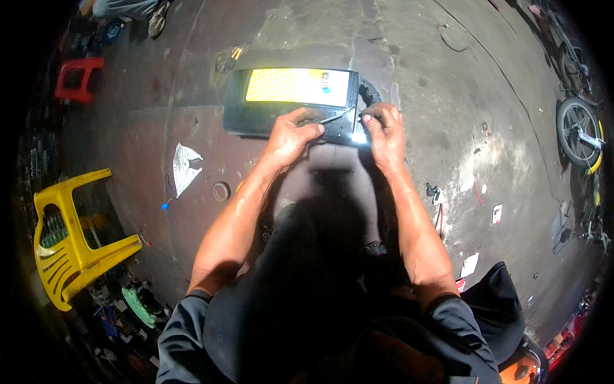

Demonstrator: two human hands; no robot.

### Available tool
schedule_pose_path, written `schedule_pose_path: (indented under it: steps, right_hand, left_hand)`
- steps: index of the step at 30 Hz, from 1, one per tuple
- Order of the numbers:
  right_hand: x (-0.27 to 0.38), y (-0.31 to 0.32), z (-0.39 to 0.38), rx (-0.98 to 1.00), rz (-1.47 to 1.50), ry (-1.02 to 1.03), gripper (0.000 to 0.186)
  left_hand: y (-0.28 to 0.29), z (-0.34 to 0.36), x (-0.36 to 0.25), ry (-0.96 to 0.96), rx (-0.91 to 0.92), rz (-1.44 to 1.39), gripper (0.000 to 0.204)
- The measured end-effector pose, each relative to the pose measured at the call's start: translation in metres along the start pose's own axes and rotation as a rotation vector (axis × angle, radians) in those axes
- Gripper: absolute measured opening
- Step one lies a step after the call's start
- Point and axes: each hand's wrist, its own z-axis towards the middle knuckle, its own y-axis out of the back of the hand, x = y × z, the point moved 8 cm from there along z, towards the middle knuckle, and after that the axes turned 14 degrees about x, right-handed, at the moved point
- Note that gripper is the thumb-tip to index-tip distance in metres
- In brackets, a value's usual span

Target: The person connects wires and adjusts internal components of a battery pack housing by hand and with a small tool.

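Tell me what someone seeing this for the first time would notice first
The eye goes first to the bright yellow lit panel set in a flat black device on the concrete floor, upper centre. Just below it, the left hand holds a thin dark tool against the device's near edge, while the right hand grips the right corner. A tipped yellow plastic chair stands out at the far left.
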Motion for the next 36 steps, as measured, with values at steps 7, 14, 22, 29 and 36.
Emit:
schedule_pose_path:
  steps: [7, 14, 22, 29, 36]
  right_hand:
    - [0.028, 0.015, -0.005, -0.109, -0.180, 0.010, 0.011]
    - [0.013, 0.029, 0.003, -0.108, 0.748, -0.283, 0.024]
    - [0.003, 0.015, -0.001, 0.061, 0.677, -0.362, 0.022]
    - [0.037, 0.015, 0.002, 0.085, -0.230, 0.002, 0.013]
    - [0.026, 0.001, 0.005, 0.102, -0.267, -0.008, 0.016]
  left_hand:
    - [-0.008, -0.008, 0.016, -0.073, 0.017, -0.292, 0.030]
    - [-0.014, -0.012, 0.031, -0.140, 0.049, -0.672, 0.030]
    - [-0.016, -0.012, 0.040, -0.124, 0.051, -0.637, 0.037]
    - [-0.018, -0.012, 0.042, -0.142, 0.091, -0.676, 0.035]
    - [-0.018, -0.012, 0.046, -0.131, 0.066, -0.649, 0.035]
